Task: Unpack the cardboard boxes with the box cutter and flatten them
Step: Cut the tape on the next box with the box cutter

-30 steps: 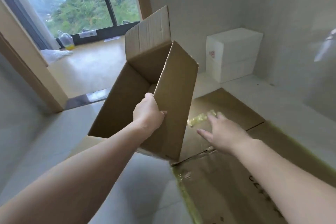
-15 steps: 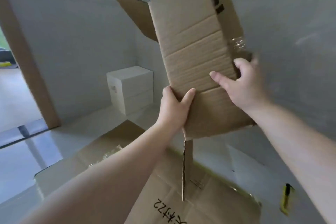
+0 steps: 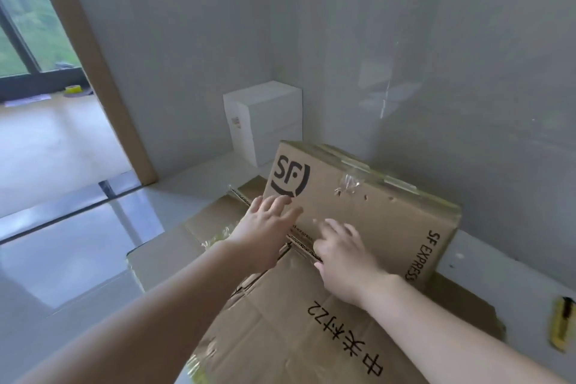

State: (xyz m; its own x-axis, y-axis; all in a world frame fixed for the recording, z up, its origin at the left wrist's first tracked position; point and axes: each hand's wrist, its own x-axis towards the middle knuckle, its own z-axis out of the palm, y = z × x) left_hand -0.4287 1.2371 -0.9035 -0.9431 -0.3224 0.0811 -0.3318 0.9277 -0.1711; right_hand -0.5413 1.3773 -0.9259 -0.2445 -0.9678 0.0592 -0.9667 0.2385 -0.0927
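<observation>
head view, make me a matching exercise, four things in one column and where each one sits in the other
Things:
1. SF box
2. white box
3. box cutter
4. tape roll

Places:
A. floor at far right
B. under both hands
C. wall corner, behind the cardboard
D. next room, by the window

Pairs: 1-B, 2-C, 3-A, 4-D

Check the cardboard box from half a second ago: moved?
Yes. The cardboard box went from raised, well above the white box, down onto the flat cardboard, under the left hand and right hand.
</observation>
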